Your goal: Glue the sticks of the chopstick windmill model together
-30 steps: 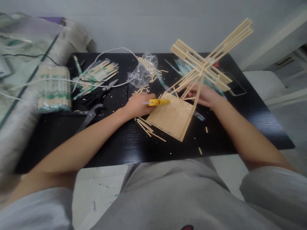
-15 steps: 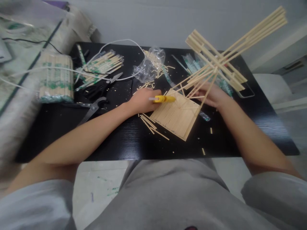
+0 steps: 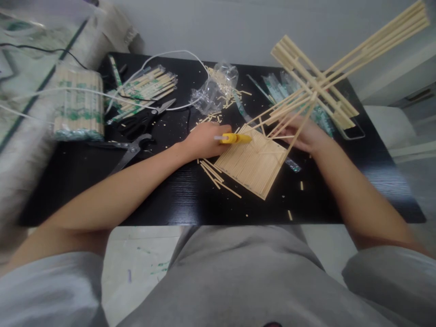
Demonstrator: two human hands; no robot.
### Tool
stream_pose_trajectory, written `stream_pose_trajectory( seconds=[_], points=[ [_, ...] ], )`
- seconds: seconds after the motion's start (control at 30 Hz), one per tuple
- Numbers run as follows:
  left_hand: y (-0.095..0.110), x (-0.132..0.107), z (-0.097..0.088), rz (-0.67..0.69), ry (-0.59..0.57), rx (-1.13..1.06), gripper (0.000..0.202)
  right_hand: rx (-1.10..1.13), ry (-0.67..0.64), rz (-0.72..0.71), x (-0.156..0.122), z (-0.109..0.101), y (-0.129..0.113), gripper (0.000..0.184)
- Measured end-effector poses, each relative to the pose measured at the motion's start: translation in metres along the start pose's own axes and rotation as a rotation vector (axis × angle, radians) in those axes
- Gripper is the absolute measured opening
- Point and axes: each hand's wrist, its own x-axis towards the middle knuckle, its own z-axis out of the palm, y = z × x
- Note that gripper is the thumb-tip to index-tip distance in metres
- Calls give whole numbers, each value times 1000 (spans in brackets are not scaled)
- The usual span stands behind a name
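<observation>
Nearest me on the table (image 3: pixel 163 204), at 12 o'clock, lies the stick panel (image 3: pixel 252 165), with loose sticks (image 3: pixel 214 173) at its 9 o'clock edge. My left hand (image 3: pixel 203 141) is closed round the yellow glue gun (image 3: pixel 235 138), whose tip is over the panel's far corner. At 1 o'clock my right hand (image 3: pixel 308 135) grips the legs of the crossed frame (image 3: pixel 318 86). The frame looks light, stiff and brittle at its joints. I judge it is best held low, near the crossing, never by the long tips.

The surface (image 3: pixel 170 200) is black with a faint wood grain. The stick panel (image 3: pixel 252 165) is pale tan, finely striped. At the panel's far-left edge the glue tool (image 3: pixel 235 138) is bright yellow. Left of the panel, the wrappers (image 3: pixel 145 91) are printed green and white, and the cable (image 3: pixel 170 56) is white.
</observation>
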Motion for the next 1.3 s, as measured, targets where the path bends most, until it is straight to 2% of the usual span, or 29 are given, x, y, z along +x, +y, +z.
stream_pose_trajectory(
  seconds=[0.3, 0.47, 0.6, 0.97, 1.13, 1.3],
  points=[
    [0, -1, -2, -7, -26, -46, 22, -18, 14, -11, 0, 2, 0, 18],
    [1, -1, -1, -5, -12, -58, 23, -35, 26, -5, -1, 3, -1, 22],
    [2, -1, -2, -20, -18, -71, 22, -38, 18, -25, 1, 0, 0, 27],
    [0, -1, 1, -20, -10, -108, 21, -70, 22, -41, 6, -7, 2, 24],
    [0, -1, 0, -41, -41, -101, 24, -67, 21, -44, 6, -8, 3, 22],
    [1, -1, 1, -29, -10, -111, 19, -48, 15, -40, 8, -9, 5, 24]
  ],
)
